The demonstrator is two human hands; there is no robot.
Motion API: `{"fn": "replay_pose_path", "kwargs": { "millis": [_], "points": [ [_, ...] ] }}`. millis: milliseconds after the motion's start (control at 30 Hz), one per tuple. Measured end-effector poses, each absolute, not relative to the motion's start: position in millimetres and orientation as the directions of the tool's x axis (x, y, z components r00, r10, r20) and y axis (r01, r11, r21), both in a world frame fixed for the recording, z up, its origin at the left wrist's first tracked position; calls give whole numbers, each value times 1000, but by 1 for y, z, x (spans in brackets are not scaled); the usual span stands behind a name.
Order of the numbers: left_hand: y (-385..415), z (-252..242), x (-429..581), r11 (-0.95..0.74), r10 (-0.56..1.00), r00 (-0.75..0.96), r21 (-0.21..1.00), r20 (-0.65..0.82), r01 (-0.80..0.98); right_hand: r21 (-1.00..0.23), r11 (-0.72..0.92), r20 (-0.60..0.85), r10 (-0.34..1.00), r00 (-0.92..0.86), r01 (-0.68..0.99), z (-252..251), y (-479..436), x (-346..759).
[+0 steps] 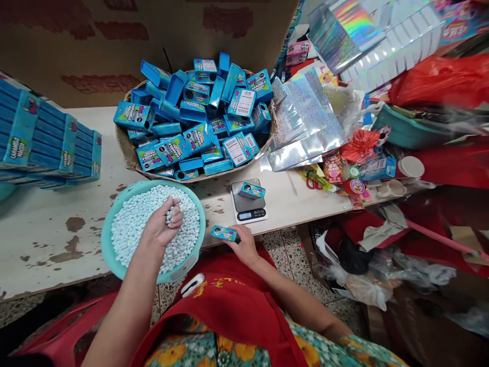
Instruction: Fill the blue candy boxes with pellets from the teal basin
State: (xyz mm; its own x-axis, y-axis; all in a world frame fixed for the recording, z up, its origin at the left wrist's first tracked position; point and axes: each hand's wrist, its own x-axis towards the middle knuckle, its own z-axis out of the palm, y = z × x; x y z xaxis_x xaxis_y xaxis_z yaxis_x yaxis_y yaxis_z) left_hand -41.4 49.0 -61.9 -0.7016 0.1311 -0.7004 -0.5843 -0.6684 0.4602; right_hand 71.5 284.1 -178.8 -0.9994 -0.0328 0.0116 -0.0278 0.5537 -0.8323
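Left hand (162, 227) curled round pale pellets (168, 217); right hand (245, 245) pinching blue box (224, 233). Loosened grip could spill pellets.

One left hand (164, 227), one right hand (245, 248), one scale (250, 215), one basket (121, 152), dozens of blue boxes (198, 137).
Counting, at near left, one teal basin (108, 245) of pale pellets (132, 224), too many to number, plus several in the left hand, exact total hidden. In the right hand, one held box (224, 233); on the scale, one more box (252, 190). In the basket, several dozen, overlapping too much for an exact count. At left, one stack (49, 137) of boxes, number unclear. At far right, one second basin (405, 130).
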Motion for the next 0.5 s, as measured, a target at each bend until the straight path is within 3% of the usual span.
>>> {"fn": "replay_pose_path", "kwargs": {
  "millis": [267,500],
  "points": [
    [66,-60,-48,-539,149,-688,525,-711,-659,-897,431,-102,20,-995,100,-160,322,123],
    [105,-61,-58,-237,268,-686,644,-677,-728,-900,371,-176,172,-969,229,-160,329,136]
  ]
}}
